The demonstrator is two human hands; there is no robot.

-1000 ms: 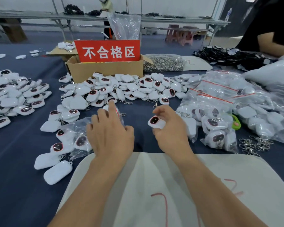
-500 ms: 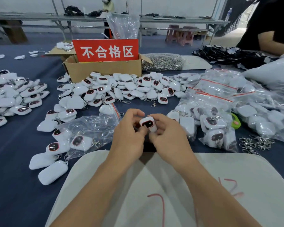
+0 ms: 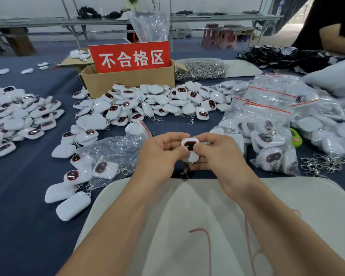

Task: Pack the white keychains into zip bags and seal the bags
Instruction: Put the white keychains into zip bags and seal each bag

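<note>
Head view, from the left: a heap of white keychains [image 3: 18, 116] lies on the blue desk [image 3: 28, 216]. Next comes a zip bag [image 3: 112, 148] lying flat with a few keychains inside, its red-striped mouth pointing away from the person. Just right of it the left grip [image 3: 157, 154] pinches the left edge of the held keychain [image 3: 190, 145], fingers curled. The keychain sits between both grips, raised off the desk. Its long axis runs away from the person, the dark oval face at the far end is turned up toward the camera, and the metal clasp [image 3: 184, 173] hangs from the near end. The right grip [image 3: 221, 156] pinches the right edge, thumb on the face. Farther right lie filled zip bags [image 3: 267, 126] and loose clasps [image 3: 323, 164]
</note>
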